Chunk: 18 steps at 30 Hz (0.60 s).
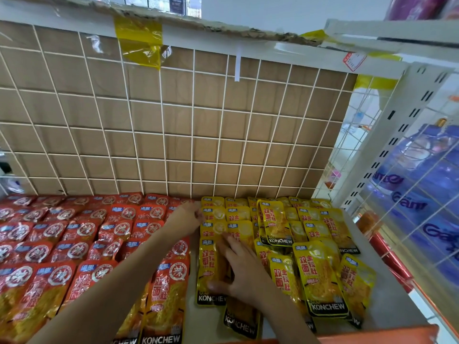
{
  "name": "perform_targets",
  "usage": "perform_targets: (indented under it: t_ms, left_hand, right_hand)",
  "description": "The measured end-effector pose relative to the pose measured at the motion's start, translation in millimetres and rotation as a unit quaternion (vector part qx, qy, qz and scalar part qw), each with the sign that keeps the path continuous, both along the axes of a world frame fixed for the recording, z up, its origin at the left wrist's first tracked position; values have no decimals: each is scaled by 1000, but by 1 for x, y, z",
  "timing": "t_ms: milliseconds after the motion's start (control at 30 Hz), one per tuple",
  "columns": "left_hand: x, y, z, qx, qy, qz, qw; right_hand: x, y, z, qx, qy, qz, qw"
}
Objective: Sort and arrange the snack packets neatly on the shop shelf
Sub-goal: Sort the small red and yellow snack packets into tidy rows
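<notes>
Yellow packets (320, 276): glossy flat foil pouches, rectangular, black "KONCHEW" band at the bottom edge. They are laid on the right half of the shelf (387, 309) in overlapping rows, each pouch covering the lower part of the one behind. The rows are uneven; several pouches on the right are skewed and 1 sits tilted on top of the rest.

Red packets (57, 244): same pouch shape and shine, with a round white stamp mark. They are shingled in tighter rows across the left half, right up to the yellow block.

Right grip (238, 266): released, fingers spread and straight, pressed flat on the front yellow packet (207, 274) of the leftmost yellow column. A second pouch is partly covered by the wrist.

Left grip (190, 213): reached to the back of the shelf at the red/yellow seam, touching the pouches there. It is blurred, so clenched or released cannot be told.

Shelf surface: smooth, off-white, visible as bare strips at the right edge and between the 2 colour blocks near the front.

Back panel (223, 132): white wire grid over brown cardboard, with yellow tape (139, 40) at the torn top edge.

Right side: white slotted upright (387, 145) and a wire side panel, with purple bottles (422, 175) behind it.
</notes>
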State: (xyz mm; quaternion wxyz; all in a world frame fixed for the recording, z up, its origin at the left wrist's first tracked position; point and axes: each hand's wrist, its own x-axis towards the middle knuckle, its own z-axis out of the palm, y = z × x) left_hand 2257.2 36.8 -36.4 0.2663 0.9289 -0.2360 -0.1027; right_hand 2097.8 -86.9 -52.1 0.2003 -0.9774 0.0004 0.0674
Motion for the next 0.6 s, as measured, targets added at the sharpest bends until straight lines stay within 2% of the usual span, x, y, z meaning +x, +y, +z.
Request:
perform_targets:
  t_ms: [200,300,433,533,600]
  left_hand:
    - [0,1,-2,-13,-11,-9,1000]
    - [-1,1,-1,-24,-16,2,1000]
    - [-11,2,5,-70,-42,16,997]
    - [-33,5,7,-77,-69,-32,994]
    - [-48,7,4,-53,-86,-64,993]
  right_hand:
    - [-2,-1,2,-2,-1,5,1000]
    - [-7,1,9,22,-37,-13,999]
    - [-26,-20,35,42,-135,-130,981]
    - [-47,-56,42,-1,-247,-261,933]
    - [-61,-79,43,-34,-233,-355,905]
